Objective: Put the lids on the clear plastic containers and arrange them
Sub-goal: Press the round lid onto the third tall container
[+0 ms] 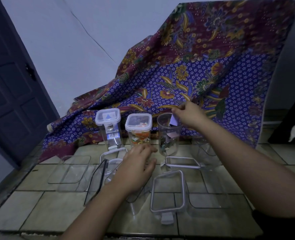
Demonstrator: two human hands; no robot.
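Two lidded clear containers stand at the back: a tall one [109, 129] and a shorter one [138, 130] with colourful bits inside. To their right stands an open clear container [167, 135] holding paper scraps. My right hand [189, 114] pinches a pale paper piece [174, 120] over its mouth. My left hand [138, 166] hovers low, fingers spread, near the base of the open container and holds nothing. Loose lids lie on the floor: one [182, 162] just in front of the open container, a larger one [168, 191] nearer me.
More empty clear containers lie around: a flat one [70, 170] at left, one with a dark rim [98, 181] under my left arm, others at right [209, 196]. A patterned cloth [186, 75] drapes behind. A dark door [13, 92] stands left. The floor is tiled.
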